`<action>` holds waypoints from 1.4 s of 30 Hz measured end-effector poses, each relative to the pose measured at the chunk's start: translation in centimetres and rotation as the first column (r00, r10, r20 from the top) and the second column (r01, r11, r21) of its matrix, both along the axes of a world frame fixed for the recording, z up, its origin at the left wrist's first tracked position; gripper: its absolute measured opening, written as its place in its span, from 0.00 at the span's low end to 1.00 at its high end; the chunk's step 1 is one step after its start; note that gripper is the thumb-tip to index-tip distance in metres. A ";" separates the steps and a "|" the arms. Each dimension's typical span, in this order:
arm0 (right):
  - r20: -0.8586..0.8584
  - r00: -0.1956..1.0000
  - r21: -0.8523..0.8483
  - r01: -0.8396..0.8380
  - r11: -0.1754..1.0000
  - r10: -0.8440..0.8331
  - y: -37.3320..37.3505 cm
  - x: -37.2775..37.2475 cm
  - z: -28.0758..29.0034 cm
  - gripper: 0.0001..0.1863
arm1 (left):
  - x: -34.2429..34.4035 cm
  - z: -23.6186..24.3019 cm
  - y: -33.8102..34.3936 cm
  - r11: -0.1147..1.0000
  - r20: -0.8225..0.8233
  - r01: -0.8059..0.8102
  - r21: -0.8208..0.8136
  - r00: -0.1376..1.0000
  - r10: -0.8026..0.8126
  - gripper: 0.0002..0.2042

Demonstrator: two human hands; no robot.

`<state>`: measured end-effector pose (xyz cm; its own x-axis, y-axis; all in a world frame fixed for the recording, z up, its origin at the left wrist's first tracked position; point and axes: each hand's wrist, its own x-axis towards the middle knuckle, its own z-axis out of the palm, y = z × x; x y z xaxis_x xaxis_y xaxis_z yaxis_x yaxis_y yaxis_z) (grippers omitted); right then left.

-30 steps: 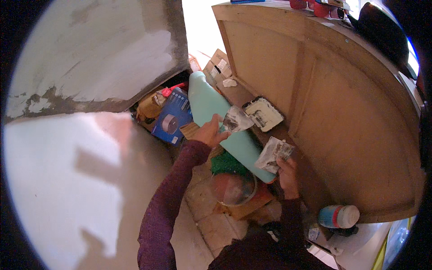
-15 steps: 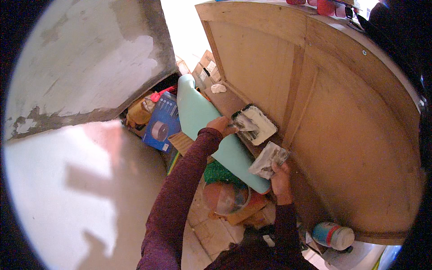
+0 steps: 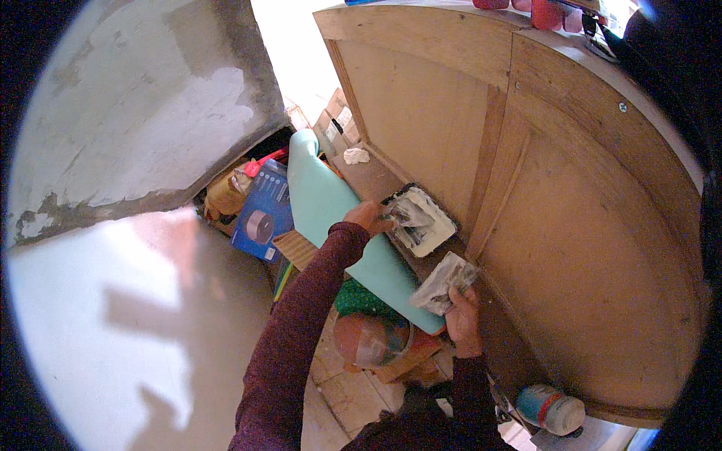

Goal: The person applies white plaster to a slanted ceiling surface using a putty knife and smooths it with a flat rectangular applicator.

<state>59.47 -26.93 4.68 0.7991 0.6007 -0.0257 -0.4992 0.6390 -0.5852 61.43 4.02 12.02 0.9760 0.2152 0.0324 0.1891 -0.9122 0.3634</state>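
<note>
My left hand (image 3: 368,217) is closed at the left edge of a black-rimmed tray (image 3: 449,246). It grips what looks like a putty knife, its handle mostly hidden by my fingers. The smeared blade (image 3: 410,218) lies over the white paste (image 3: 435,231) in the tray. Nearer to me, my right hand (image 3: 465,319) pinches a broad flat spreader (image 3: 445,283) by its lower right side. White and grey residue coats its face. The spreader is tilted and held just below the tray, apart from it.
A rolled turquoise mat (image 3: 323,184) lies along the ledge's left side. A wooden panel (image 3: 421,98) stands at right, with a jar (image 3: 553,410) near its lower end. A blue box (image 3: 263,214) and a patchy plastered wall (image 3: 150,90) are at left. A white lump (image 3: 356,155) sits on the ledge.
The whole view has shifted slightly. The blade in my left hand has changed angle in the tray, and more of the paste shows. My right hand keeps its hold on the spreader.
</note>
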 end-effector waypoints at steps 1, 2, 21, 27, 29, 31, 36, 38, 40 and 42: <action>-0.003 1.000 0.005 0.008 1.000 -0.008 0.0 0.1 -0.2 0.24 | 0.3 0.0 -0.1 1.000 -0.016 0.012 -0.012 1.000 -0.013 0.21; -0.007 1.000 0.009 0.015 1.000 -0.015 0.1 0.1 -0.3 0.24 | 0.5 0.0 -0.1 0.999 -0.032 0.024 -0.024 0.999 -0.025 0.22; 0.042 0.998 0.086 0.033 0.996 -0.036 0.0 0.1 -1.4 0.26 | -2.1 -1.9 -1.0 0.970 0.189 -0.032 -0.242 0.979 0.080 0.25; 0.012 0.999 -0.082 0.052 0.995 -0.051 -0.2 -0.4 0.3 0.27 | -6.4 -1.2 -2.7 0.941 0.264 -0.080 -0.329 0.949 0.172 0.26; 0.024 0.999 0.032 0.047 0.998 -0.048 0.1 -0.2 0.2 0.27 | -7.5 -1.3 -3.3 0.933 0.326 -0.098 -0.346 0.920 0.217 0.26; 0.014 0.998 0.040 0.056 0.998 -0.057 0.3 0.1 0.7 0.25 | -8.3 -0.3 -4.5 0.941 0.374 -0.097 -0.325 0.900 0.222 0.24; 0.356 0.931 -0.211 0.164 0.964 -0.080 1.9 2.5 0.5 0.23 | -10.3 1.3 -6.2 0.994 0.594 0.021 -0.110 0.803 0.049 0.17; 0.191 0.982 -0.070 0.000 0.998 0.013 2.9 2.1 5.3 0.23 | -11.3 2.1 -6.6 0.999 0.598 0.016 0.037 0.801 -0.035 0.16; 0.027 0.990 0.101 -0.138 0.985 0.136 3.9 2.1 8.5 0.24 | -12.5 3.0 -6.7 0.979 0.545 0.024 0.202 0.828 -0.133 0.18; 0.028 0.978 0.166 -0.207 0.964 0.205 4.2 2.1 9.3 0.25 | -13.1 3.4 -6.6 0.946 0.567 0.024 0.322 0.795 -0.213 0.14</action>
<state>61.61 -22.77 13.97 0.6573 0.7475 0.0961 -0.6249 0.6119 -0.4849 48.38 -2.59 15.45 0.7620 -0.0124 0.6475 -0.0915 -0.9918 0.0887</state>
